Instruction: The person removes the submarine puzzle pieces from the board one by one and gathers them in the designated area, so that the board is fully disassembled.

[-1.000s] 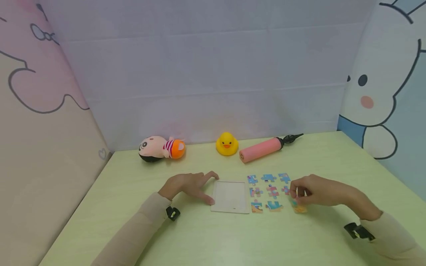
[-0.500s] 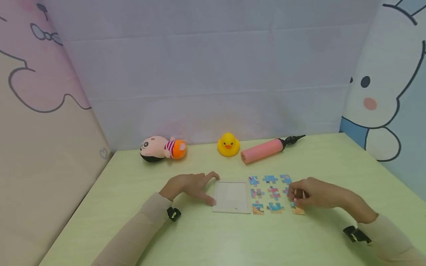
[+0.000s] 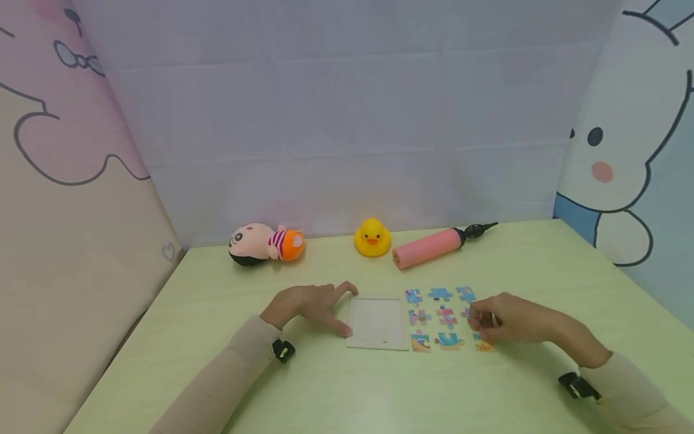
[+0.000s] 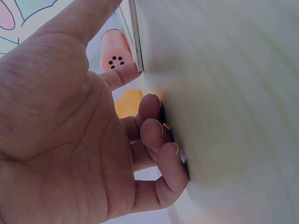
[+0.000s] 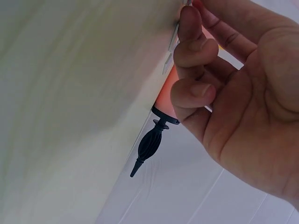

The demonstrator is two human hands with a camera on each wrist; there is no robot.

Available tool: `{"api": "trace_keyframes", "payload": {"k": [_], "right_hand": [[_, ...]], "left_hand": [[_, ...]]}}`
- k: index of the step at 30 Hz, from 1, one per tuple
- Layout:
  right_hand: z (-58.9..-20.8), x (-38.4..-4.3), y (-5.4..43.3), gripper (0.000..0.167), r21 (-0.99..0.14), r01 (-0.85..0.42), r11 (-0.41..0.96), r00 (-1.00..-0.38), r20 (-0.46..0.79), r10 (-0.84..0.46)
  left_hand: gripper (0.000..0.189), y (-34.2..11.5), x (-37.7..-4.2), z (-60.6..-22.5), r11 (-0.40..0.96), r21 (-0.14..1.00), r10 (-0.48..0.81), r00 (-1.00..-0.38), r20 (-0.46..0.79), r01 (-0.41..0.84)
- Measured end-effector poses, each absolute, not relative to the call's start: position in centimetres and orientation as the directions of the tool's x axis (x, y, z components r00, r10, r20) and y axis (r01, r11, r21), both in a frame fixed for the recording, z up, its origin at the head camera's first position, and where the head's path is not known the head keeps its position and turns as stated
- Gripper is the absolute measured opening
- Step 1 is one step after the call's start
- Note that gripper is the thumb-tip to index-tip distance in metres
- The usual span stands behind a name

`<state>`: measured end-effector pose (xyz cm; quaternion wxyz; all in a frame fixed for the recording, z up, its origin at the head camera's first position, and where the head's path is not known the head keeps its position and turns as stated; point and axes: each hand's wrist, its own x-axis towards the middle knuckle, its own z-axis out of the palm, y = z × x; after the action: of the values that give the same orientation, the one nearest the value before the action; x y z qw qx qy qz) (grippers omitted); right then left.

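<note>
In the head view my left hand (image 3: 313,304) is at the left side of a square, pale puzzle tray (image 3: 378,323). Its index finger touches the upper left corner and its thumb the lower left edge. The left wrist view has the index fingertip against the tray's edge, the other fingers bent onto the table. My right hand (image 3: 512,318), fingers curled, pinches the lower right jigsaw piece (image 3: 484,346) at its top edge; the fingers partly hide it. Several other pieces lie in rows between tray and hand, including a blue one (image 3: 440,293) and a pink one (image 3: 447,316).
Along the back of the table (image 3: 325,392) lie a doll (image 3: 265,244), a yellow rubber duck (image 3: 372,238) and a pink hand pump (image 3: 428,248) with a black nozzle. A pale cloth wall (image 3: 347,120) stands behind them.
The right hand has shifted slightly left, and the lower right jigsaw piece has slid a little left towards the others. The left hand keeps its place at the tray.
</note>
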<state>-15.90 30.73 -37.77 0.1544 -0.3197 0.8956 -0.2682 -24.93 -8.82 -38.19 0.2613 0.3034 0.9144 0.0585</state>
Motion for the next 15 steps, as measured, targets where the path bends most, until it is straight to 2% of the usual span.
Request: {"api": "trace_keyframes", "payload": {"k": [15], "right_hand": [[-38.26,-16.19,30.74,0.005,-0.559,-0.442,0.702,-0.802,-0.104,-0.588]], "left_hand": [[0.076,-9.08,-24.81,-38.97,0.810,0.295,0.586,-0.679,-0.442,0.507]]}}
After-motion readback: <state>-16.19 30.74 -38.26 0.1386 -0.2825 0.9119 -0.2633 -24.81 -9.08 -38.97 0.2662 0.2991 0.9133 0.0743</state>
